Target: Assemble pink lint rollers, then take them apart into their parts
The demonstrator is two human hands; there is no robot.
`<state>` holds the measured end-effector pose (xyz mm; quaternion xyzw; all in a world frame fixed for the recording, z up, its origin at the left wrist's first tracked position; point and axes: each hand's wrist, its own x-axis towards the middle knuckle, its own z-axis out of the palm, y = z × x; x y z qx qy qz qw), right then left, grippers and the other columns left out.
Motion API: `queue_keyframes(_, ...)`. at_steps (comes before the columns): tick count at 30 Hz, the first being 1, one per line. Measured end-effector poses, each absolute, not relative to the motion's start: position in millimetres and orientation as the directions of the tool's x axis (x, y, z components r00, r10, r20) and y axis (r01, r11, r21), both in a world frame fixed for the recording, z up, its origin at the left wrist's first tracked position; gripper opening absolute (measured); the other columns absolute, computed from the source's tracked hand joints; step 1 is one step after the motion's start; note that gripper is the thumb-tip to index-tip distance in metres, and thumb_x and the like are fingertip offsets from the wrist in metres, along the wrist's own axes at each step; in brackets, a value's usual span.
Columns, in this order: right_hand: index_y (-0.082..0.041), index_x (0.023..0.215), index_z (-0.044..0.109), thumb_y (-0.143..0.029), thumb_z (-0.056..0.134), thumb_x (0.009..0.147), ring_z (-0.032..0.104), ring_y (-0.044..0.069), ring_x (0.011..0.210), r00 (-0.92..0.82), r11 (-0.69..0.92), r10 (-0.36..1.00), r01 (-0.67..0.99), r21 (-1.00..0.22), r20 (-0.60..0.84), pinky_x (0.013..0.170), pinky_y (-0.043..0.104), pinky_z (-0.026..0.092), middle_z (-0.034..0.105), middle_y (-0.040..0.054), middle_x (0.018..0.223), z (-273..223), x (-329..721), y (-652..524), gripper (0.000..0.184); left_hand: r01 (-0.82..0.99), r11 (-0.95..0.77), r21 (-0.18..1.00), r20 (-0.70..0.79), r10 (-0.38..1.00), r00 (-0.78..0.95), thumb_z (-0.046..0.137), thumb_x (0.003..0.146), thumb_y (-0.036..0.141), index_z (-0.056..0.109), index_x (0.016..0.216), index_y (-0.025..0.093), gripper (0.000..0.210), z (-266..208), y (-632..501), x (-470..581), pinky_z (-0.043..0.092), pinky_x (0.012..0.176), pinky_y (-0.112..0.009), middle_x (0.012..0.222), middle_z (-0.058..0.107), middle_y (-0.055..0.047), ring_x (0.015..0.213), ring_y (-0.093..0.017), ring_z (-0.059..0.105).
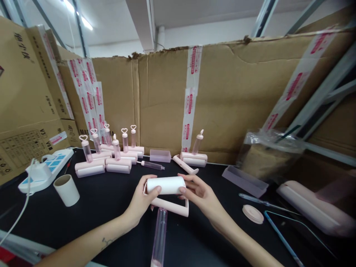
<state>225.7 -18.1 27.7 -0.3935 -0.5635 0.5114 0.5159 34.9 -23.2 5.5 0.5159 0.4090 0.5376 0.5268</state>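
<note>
A black bench (pixel 111 200) lies underneath. Over it are the left hand (pixel 138 205) and the right hand (pixel 203 194). Between them is a pink frame (pixel 172 208). A white roll (pixel 167 185) is just above the frame, maybe partly inside; the left grip curls around one end and the right grip pinches the other. A thin clear handle (pixel 159 237) points back at the person.

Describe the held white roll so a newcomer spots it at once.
Find the black tabletop before the cardboard wall. Near its middle, the left hand and right hand hold the white roll beside a pale pink frame. It lies sideways, unlike the white tube near the power strip, whose hollow end faces up.
</note>
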Motion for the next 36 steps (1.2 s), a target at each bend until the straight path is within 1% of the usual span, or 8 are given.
queue_keyframes(6,-0.022,0.106,0.056,-0.037,0.074,0.068,0.064,0.019,0.073,-0.210,0.166,0.962,-0.055,-0.985,0.174,0.069,0.035,0.053,0.065,0.0031,0.085,30,224,-21,0.044,-0.172,-0.102,0.980,0.122,0.987,0.107,0.067,0.070,0.044,0.048,0.116,0.019,0.056,10,-25,34,0.034,0.036,-0.015,0.070,0.049,0.003,0.048,-0.006,0.042)
queue_keyframes(10,-0.024,0.111,0.057,-0.033,0.074,0.068,0.061,0.020,0.083,-0.234,0.145,0.959,-0.079,-0.986,0.159,0.076,0.035,0.050,0.065,0.0033,0.092,32,223,-24,0.047,-0.169,-0.078,0.983,0.095,0.991,0.097,0.066,0.070,0.047,0.051,0.111,0.018,0.052,10,-22,33,0.031,0.036,-0.015,0.063,0.046,0.004,0.046,-0.006,0.040)
queue_keyframes(13,-0.025,0.112,0.057,-0.039,0.065,0.076,0.059,0.018,0.088,-0.262,-0.002,0.964,-0.155,-0.988,0.039,0.076,0.032,0.047,0.064,0.0034,0.097,28,224,-23,0.039,-0.177,-0.070,0.982,0.085,0.993,0.083,0.066,0.069,0.048,0.054,0.103,0.017,0.048,8,-20,31,0.029,0.036,-0.015,0.060,0.044,0.005,0.045,-0.006,0.039)
queue_keyframes(15,-0.020,0.096,0.063,-0.044,0.059,0.080,0.057,0.014,0.076,-0.278,-0.099,0.959,-0.147,-0.984,-0.055,0.066,0.025,0.045,0.063,0.0028,0.087,22,225,-20,0.029,-0.186,-0.075,0.980,0.090,0.994,0.069,0.066,0.069,0.048,0.054,0.101,0.017,0.046,8,-19,30,0.029,0.036,-0.014,0.063,0.046,0.004,0.047,-0.006,0.041)
queue_keyframes(17,-0.016,0.076,0.062,-0.048,0.057,0.080,0.049,0.010,0.060,-0.299,-0.194,0.942,-0.118,-0.974,-0.151,0.052,0.020,0.038,0.058,0.0004,0.071,18,226,-17,0.033,-0.189,-0.076,0.979,0.090,0.994,0.069,0.066,0.069,0.047,0.053,0.101,0.018,0.045,8,-18,29,0.030,0.037,-0.014,0.066,0.047,0.004,0.049,-0.006,0.041)
queue_keyframes(23,-0.015,0.064,0.055,-0.049,0.062,0.074,0.026,0.003,0.042,-0.507,-0.546,0.784,-0.286,-0.788,-0.358,0.037,0.016,0.019,0.049,-0.0037,0.062,26,224,-18,0.036,-0.171,-0.087,0.981,0.103,0.991,0.090,0.066,0.070,0.047,0.053,0.099,0.018,0.043,9,-20,29,0.029,0.037,-0.014,0.063,0.044,0.005,0.050,-0.007,0.040)
queue_keyframes(27,-0.015,0.064,0.053,-0.044,0.065,0.073,0.017,0.001,0.038,-0.488,-0.582,0.781,-0.346,-0.736,-0.389,0.034,0.016,0.013,0.047,-0.0049,0.059,28,222,-19,0.033,-0.186,-0.068,0.980,0.090,0.990,0.113,0.067,0.069,0.046,0.052,0.098,0.018,0.043,8,-20,29,0.030,0.037,-0.014,0.062,0.044,0.006,0.049,-0.006,0.040)
queue_keyframes(36,-0.017,0.069,0.056,-0.028,0.074,0.065,0.021,0.004,0.041,-0.421,-0.523,0.832,-0.375,-0.765,-0.363,0.037,0.017,0.020,0.039,-0.0075,0.052,25,226,-16,0.022,-0.204,-0.023,0.979,0.058,0.985,0.165,0.069,0.067,0.048,0.051,0.094,0.018,0.044,10,-21,30,0.031,0.039,-0.016,0.066,0.051,0.004,0.050,-0.008,0.049)
